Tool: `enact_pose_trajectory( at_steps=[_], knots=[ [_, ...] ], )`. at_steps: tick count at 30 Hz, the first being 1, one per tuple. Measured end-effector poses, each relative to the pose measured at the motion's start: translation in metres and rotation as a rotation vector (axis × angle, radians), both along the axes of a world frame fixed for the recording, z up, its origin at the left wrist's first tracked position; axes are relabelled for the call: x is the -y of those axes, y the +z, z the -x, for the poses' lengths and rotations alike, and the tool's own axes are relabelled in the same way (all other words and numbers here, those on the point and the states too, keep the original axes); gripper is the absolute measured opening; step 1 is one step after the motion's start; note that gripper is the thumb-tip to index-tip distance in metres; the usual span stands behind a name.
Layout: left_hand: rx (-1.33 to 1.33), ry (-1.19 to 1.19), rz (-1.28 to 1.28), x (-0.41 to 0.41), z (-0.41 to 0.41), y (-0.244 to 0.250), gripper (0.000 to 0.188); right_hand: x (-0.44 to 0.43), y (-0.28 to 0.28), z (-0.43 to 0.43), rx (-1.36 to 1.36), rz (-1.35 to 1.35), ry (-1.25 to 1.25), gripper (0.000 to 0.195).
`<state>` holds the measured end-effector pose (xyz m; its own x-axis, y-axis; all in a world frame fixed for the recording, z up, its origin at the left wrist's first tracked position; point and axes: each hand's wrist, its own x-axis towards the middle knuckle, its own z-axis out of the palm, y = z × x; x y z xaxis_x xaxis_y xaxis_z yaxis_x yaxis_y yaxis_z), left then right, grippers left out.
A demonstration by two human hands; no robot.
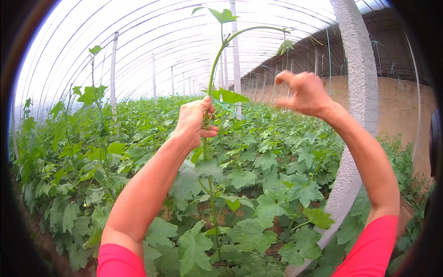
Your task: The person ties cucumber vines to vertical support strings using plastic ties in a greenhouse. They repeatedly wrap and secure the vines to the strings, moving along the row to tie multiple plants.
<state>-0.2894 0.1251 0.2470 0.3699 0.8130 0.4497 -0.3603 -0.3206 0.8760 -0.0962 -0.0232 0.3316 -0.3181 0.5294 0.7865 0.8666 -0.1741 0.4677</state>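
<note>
My left hand (199, 119) grips the green stem of a climbing vine (211, 74) between thumb and fingers. Above it the stem arches up and over to the right, with a leaf at its top and a drooping leaf (285, 47) near its tip. A thin green string (235, 111) loops out to the right from beside my left hand. My right hand (304, 90) is raised to the right of the stem, slightly blurred, its thumb and fingers apart, and no object shows in it. Below my left hand the stem runs down among broad lobed leaves and a curled tendril.
A rough concrete post (360, 69) stands close by my right arm. Dense leafy vines (270, 204) spread all around. Thinner posts (114, 76) rise behind under the arched greenhouse frame. Strings (329, 62) hang at the right before an earthen wall (398, 114).
</note>
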Motion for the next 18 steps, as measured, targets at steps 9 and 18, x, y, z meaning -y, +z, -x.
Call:
enact_pose_trajectory(
  at_steps=[9, 18],
  knots=[
    [-0.019, 0.007, -0.025, 0.005, -0.006, -0.001, 0.032, 0.032, 0.085, 0.007, 0.239, -0.476, -0.088, 0.025],
    [-0.009, 0.022, -0.019, -0.003, -0.005, -0.004, 0.032, 0.039, 0.111, -0.017, -0.300, -0.653, 0.481, 0.016]
  ],
)
